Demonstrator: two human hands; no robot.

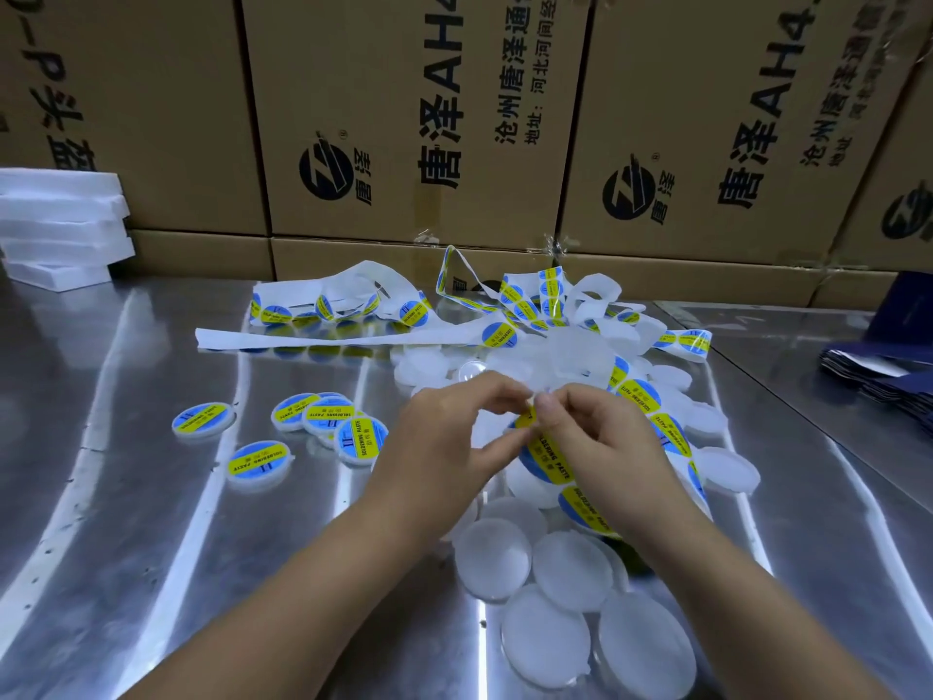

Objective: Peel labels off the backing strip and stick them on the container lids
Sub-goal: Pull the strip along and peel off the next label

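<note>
Head view: both hands meet over the pile of lids, fingertips almost touching. The left hand (454, 426) has its fingers curled, and thumb and forefinger appear to nip the free end of the backing strip (588, 507). The right hand (601, 437) pinches the yellow edge of the topmost label (548, 454) between thumb and forefinger. Judgement: the opposed pinches let one hand anchor the paper while the other lifts the sticker away. The peel is starting, and the label is not yet free.

From the pinch, the strip trails toward the person under the right palm, with more blue-and-yellow labels still on it. It then seems to loop outward on the right-hand side of the grip.

Bare translucent lids (570, 568) lie directly beneath the grip and on its near side, overlapping loosely — probably kept there so a freed label travels the shortest way down.

Finished lids (257, 464) sit well off to the left-hand side of the grip, clear of the blanks, which keeps done and undone apart.

Beyond the grip lie an emptied length of backing (303, 338), stretched out flat, and a tangle of strip (530, 295), some of it still bearing labels.

Everything rests on a reflective steel table (126, 497). Cardboard cartons (404, 118) wall the far side.

Risk: a thin label may curl or fold on itself once loose.
</note>
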